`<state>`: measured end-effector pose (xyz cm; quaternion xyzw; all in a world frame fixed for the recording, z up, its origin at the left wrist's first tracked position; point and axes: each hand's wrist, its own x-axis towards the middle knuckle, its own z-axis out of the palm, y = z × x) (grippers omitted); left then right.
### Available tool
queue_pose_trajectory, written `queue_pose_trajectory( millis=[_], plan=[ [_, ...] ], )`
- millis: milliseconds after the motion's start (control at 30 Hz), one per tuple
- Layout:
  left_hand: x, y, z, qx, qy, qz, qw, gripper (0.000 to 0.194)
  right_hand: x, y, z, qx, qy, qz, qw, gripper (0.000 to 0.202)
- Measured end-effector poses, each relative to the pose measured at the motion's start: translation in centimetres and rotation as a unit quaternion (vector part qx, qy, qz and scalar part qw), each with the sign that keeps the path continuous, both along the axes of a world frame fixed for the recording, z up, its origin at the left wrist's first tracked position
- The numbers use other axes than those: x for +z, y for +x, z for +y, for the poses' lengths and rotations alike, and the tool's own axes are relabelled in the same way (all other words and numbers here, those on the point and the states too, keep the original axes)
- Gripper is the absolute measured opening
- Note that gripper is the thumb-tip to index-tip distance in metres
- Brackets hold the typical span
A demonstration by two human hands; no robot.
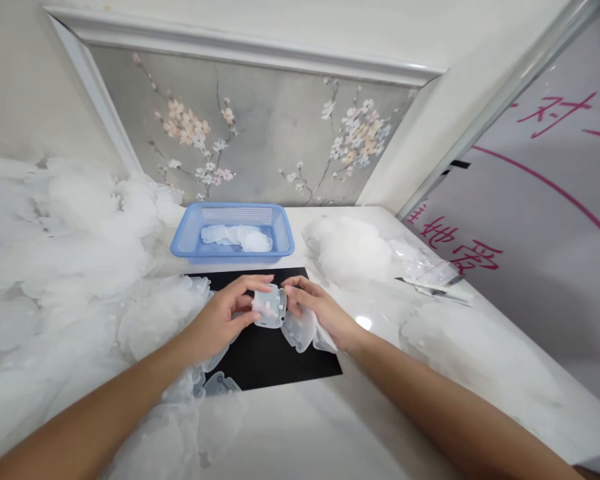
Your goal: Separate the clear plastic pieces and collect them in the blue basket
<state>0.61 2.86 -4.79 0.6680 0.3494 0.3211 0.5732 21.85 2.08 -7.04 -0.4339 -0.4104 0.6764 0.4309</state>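
Observation:
Over a black mat (280,367), my left hand (225,310) pinches a small translucent plastic piece (269,308) with rounded corners and small raised spots. The fingers of my right hand (325,310) are curled at the piece's right edge. Under those fingers hang more translucent plastic pieces (300,331), which seem to be held in the right hand; their number is partly hidden by the palm. Beyond the hands stands a blue plastic basket (233,257) with several similar pieces (237,237) lying in it.
Large heaps of translucent plastic pieces (70,267) cover the left side, overlapping the mat's left edge. A white pile (350,247) and clear plastic bags (425,263) lie at the right. A framed floral panel (270,133) closes the back; a whiteboard (545,200) with red writing stands right.

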Motion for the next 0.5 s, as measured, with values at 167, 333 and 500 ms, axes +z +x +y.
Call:
queue_pose_trajectory(
  millis=[167, 333, 500],
  plan=[
    [0.0, 0.1, 0.2, 0.018, -0.014, 0.029, 0.999, 0.053, 0.1, 0.3, 0.1, 0.051, 0.014, -0.022, 0.998, 0.038],
    [0.5, -1.0, 1.1, 0.065, 0.177, 0.257, 0.948, 0.030, 0.8, 0.6, 0.0, 0.054, 0.030, -0.047, 0.997, 0.037],
    [1.5, -3.1, 1.6, -0.054, 0.296, 0.472, 0.829, 0.024, 4.1, 0.4, 2.0, 0.034, 0.137, -0.132, 0.981, 0.032]
  ],
)
